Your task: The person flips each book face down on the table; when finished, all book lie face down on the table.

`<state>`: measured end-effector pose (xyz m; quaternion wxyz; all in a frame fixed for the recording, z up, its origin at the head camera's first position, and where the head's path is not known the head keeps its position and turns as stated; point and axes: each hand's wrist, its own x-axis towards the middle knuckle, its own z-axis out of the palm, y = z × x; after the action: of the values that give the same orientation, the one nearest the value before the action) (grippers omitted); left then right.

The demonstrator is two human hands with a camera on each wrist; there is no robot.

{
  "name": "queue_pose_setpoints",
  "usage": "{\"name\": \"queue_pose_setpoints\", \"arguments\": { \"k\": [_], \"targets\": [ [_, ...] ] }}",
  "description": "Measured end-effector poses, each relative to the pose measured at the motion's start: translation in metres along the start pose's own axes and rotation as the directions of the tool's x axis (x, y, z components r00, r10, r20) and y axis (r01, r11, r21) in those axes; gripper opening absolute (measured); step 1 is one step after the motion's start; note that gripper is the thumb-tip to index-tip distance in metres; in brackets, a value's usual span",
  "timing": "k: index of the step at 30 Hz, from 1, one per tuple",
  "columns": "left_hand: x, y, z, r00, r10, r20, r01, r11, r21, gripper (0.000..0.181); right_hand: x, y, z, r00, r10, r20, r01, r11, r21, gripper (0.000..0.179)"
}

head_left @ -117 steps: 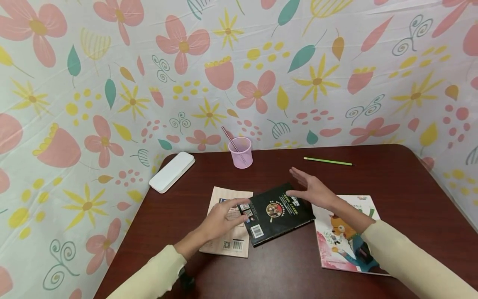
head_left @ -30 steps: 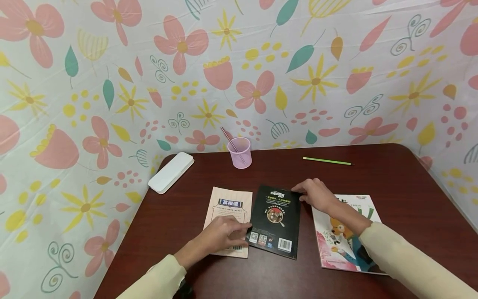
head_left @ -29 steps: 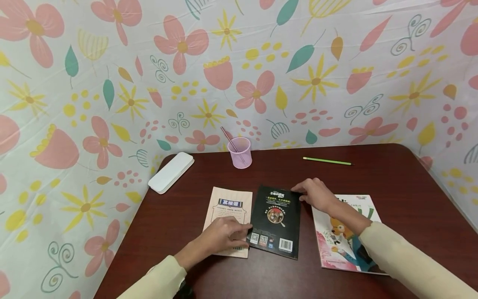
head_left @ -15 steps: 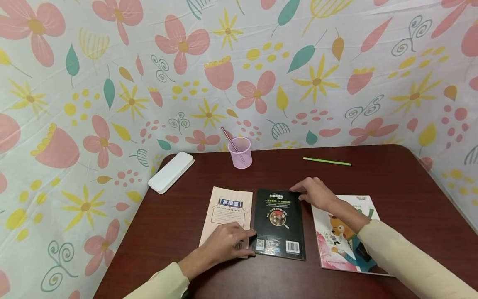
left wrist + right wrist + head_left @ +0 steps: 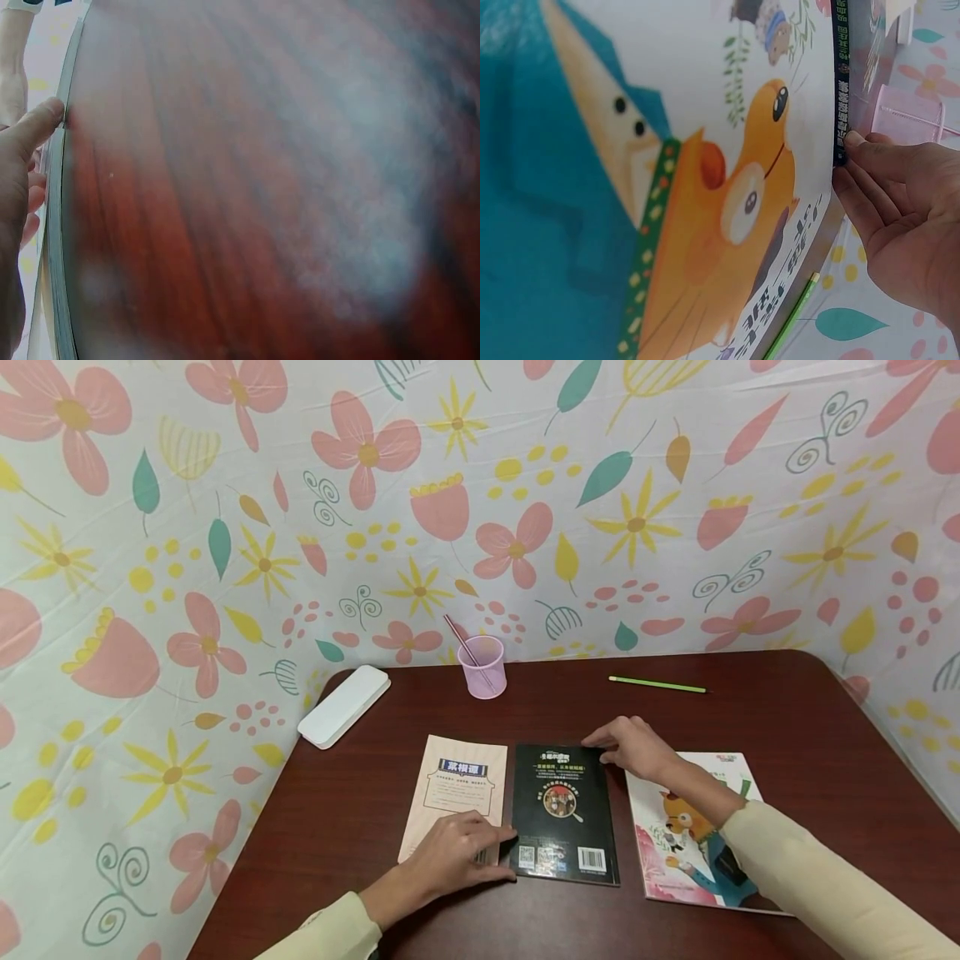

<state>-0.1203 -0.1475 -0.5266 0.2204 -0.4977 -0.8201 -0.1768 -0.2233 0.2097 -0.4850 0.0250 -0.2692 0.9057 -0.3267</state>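
Observation:
A black book (image 5: 564, 814) lies flat, back cover up, in the middle of the table. To its left is a beige book (image 5: 462, 785), partly hidden by my left hand (image 5: 450, 852). That hand rests over the beige book's lower part. Its extended index finger and thumb touch the black book's left edge near the lower corner. My right hand (image 5: 633, 747) pinches the black book's upper right corner; in the right wrist view, its fingertips (image 5: 849, 142) meet the end of the dark spine (image 5: 841, 82). Beneath my right forearm lies a white picture book (image 5: 693, 852) with an orange animal on it.
A white pencil case (image 5: 345, 706) stands at the table's back left. Near the back edge are a lilac cup (image 5: 483, 672) holding a thin striped stick (image 5: 462, 639) and a green pencil (image 5: 656, 683). Flower-patterned cloth (image 5: 517, 485) hangs behind the dark wooden table (image 5: 420, 710).
The black book has turned from slanted to nearly upright alignment beside the beige book, shifting slightly right and nearer. My left hand has moved down a little; my right hand has settled on the corner.

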Motion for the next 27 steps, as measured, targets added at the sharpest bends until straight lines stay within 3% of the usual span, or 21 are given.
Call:
{"name": "queue_pose_setpoints", "arguments": {
  "k": [17, 22, 27],
  "targets": [
    [0.0, -0.002, 0.001, 0.999, -0.027, 0.034, 0.029, 0.998, -0.056, 0.055, -0.002, 0.001, -0.002, 1.0, 0.024, 0.015, -0.024, 0.999, 0.021, 0.033],
    [0.002, -0.009, -0.002, 0.995, -0.082, 0.054, 0.089, 0.986, -0.14, 0.047, -0.004, 0.003, -0.005, 0.999, 0.037, 0.021, -0.038, 0.997, 0.068, 0.034],
    [0.011, -0.019, -0.006, 0.986, -0.159, 0.059, 0.168, 0.959, -0.229, 0.037, -0.01, 0.008, -0.015, 0.999, 0.043, 0.008, -0.044, 0.993, 0.107, 0.039]
  ]
}}
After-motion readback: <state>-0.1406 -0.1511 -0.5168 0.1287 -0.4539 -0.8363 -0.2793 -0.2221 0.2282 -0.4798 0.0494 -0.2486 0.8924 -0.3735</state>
